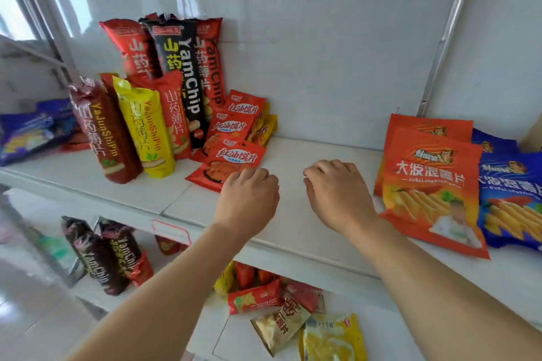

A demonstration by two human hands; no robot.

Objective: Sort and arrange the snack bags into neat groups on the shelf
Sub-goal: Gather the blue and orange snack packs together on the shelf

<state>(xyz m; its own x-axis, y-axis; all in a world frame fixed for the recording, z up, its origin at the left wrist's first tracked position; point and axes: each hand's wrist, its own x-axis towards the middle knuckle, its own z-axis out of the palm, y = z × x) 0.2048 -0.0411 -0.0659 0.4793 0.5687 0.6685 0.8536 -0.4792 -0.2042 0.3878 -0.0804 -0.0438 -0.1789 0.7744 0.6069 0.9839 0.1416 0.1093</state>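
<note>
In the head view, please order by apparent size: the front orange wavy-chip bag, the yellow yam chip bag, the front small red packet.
1. Front orange wavy-chip bag, though nearer the camera.
2. Yellow yam chip bag.
3. Front small red packet.

Bare white shelf (308, 152) lies ahead of both hands. Red flat packets (231, 161) crowd just beyond the left hand (247, 199); an orange chip bag (431, 184) blocks just beside the right hand (337, 193).
</note>
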